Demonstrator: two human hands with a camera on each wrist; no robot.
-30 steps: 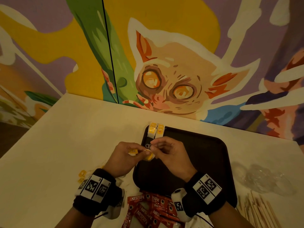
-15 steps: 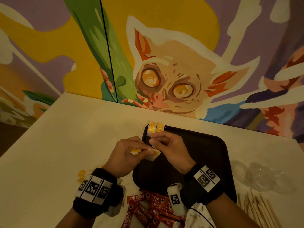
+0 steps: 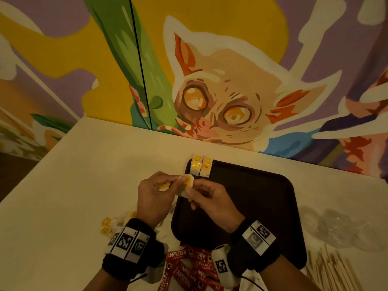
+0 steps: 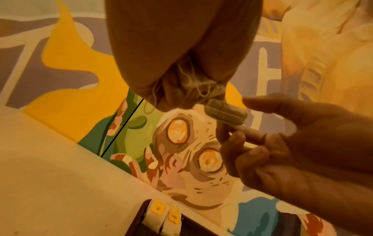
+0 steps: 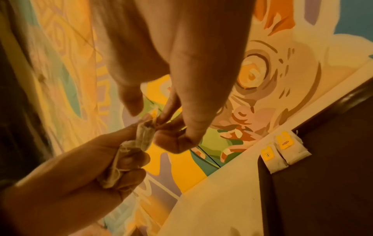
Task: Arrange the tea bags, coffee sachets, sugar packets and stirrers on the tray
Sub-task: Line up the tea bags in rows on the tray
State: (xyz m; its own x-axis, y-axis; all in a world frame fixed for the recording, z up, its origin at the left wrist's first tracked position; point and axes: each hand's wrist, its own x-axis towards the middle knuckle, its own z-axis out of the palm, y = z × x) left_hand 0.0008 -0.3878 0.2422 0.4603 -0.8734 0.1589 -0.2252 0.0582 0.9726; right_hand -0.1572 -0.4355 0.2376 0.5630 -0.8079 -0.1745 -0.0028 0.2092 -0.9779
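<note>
Both hands meet above the left edge of the dark tray (image 3: pixel 262 198). My left hand (image 3: pixel 155 192) grips a bunch of tea bags (image 5: pixel 125 161) with their strings and a yellow tag (image 3: pixel 163 186). My right hand (image 3: pixel 201 192) pinches one tea bag (image 3: pixel 186 184) at its top edge, right beside the left thumb. Two tea bags with yellow tags (image 3: pixel 201 168) lie side by side in the tray's far left corner, seen also as tea bags (image 4: pixel 165 215) in the left wrist view and tea bags (image 5: pixel 282 150) in the right wrist view.
Red coffee sachets (image 3: pixel 189 267) lie heaped at the tray's near edge. Loose yellow tags and tea bags (image 3: pixel 109 225) sit on the table (image 3: pixel 73 185) left of my left wrist. Wooden stirrers (image 3: pixel 333 269) and clear plastic wrap (image 3: pixel 344 227) lie to the right. A painted wall (image 3: pixel 210 80) stands behind.
Both hands have moved slightly away from me, toward the two placed tea bags. The pinched tea bag has been raised between the fingers and turned more upright.
</note>
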